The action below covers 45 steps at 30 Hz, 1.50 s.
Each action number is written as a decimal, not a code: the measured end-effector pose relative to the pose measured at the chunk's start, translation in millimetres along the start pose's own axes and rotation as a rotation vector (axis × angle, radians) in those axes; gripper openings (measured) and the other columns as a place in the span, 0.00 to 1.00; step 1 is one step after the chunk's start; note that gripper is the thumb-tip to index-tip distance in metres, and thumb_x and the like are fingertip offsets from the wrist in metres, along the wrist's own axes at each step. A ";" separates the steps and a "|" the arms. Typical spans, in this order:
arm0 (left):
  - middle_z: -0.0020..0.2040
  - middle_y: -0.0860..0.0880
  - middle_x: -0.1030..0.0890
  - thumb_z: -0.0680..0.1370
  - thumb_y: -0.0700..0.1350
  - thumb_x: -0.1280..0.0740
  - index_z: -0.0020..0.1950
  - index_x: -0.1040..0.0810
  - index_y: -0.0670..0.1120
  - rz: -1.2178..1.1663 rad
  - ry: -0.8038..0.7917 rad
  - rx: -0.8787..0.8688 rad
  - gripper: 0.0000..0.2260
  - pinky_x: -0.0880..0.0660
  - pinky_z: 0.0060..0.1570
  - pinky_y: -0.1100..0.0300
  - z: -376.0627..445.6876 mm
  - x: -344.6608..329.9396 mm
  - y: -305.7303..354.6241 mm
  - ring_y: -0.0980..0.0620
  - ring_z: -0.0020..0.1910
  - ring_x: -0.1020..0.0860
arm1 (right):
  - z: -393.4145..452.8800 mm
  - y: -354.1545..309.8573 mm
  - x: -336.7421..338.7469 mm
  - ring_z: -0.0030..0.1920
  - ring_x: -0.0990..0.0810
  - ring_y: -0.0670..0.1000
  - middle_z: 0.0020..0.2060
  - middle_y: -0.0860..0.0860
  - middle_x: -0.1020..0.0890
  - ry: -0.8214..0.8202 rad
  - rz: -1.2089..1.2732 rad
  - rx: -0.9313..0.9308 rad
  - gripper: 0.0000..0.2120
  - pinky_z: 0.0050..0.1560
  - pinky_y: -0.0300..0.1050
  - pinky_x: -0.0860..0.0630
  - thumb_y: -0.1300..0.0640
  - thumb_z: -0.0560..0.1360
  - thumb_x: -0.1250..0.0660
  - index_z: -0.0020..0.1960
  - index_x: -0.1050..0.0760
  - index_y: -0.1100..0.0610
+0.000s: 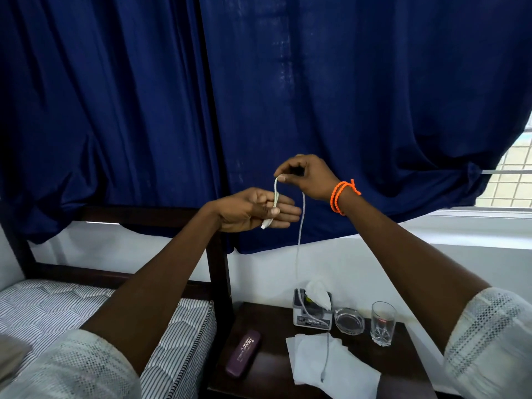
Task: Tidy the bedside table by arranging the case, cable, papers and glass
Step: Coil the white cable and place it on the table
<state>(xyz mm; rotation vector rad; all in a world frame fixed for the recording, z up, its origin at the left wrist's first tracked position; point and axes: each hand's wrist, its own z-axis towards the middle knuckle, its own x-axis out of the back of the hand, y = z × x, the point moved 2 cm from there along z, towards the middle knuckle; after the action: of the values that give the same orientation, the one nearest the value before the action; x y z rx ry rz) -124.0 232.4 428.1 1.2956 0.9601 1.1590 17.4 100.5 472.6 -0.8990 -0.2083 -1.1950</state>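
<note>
Purple case (243, 353) flat at table's (276, 318) left. Left hand (253, 210) pinching white cable (299, 237) near its plug; right hand (308, 177) pinching a raised loop. Thin, slack, hanging onto white papers (331, 367). Clear, empty glass (383, 323) upright at right.

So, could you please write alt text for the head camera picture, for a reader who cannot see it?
Two raised hands coil a white cable: the left hand holds one end, the right hand pinches a loop. The cable hangs down to a dark bedside table with papers, a purple case, a glass, an ashtray and a tissue box.
</note>
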 end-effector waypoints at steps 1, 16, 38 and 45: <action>0.73 0.34 0.27 0.83 0.30 0.41 0.76 0.36 0.32 -0.027 -0.011 -0.023 0.21 0.28 0.72 0.45 -0.2 -1.1 3.4 0.37 0.74 0.28 | -2.0 1.0 -0.9 0.49 0.16 0.46 0.48 0.52 0.15 -0.010 0.055 -0.005 0.05 0.52 0.42 0.20 0.61 0.76 0.27 0.51 0.16 0.59; 0.74 0.35 0.27 0.84 0.34 0.42 0.74 0.35 0.30 -0.310 0.143 -0.393 0.19 0.25 0.70 0.51 12.7 -2.4 16.8 0.40 0.73 0.27 | -39.7 15.8 -48.0 0.33 0.18 0.51 0.37 0.58 0.17 -0.194 0.562 -0.359 0.07 0.40 0.49 0.18 0.63 0.81 0.36 0.53 0.21 0.63; 0.39 0.37 0.25 0.82 0.47 0.31 0.41 0.24 0.35 0.751 0.653 0.000 0.16 0.28 0.45 0.52 24.7 15.5 -6.4 0.48 0.40 0.24 | -9.1 -3.2 36.6 0.34 0.19 0.37 0.37 0.45 0.14 -0.313 -0.238 -0.098 0.07 0.35 0.27 0.26 0.60 0.73 0.25 0.51 0.14 0.55; 0.58 0.40 0.15 0.84 0.52 0.37 0.60 0.21 0.34 0.330 0.511 0.048 0.21 0.22 0.66 0.45 29.4 2.1 -11.9 0.46 0.60 0.16 | -2.7 -7.1 43.0 0.46 0.17 0.36 0.43 0.44 0.14 -0.171 -0.230 0.016 0.05 0.45 0.25 0.25 0.61 0.73 0.24 0.48 0.14 0.55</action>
<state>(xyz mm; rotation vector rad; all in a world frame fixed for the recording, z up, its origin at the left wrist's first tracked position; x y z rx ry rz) -93.8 229.4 418.7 1.2492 1.1690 1.7890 27.4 67.4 499.3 -0.9824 -0.4688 -1.3265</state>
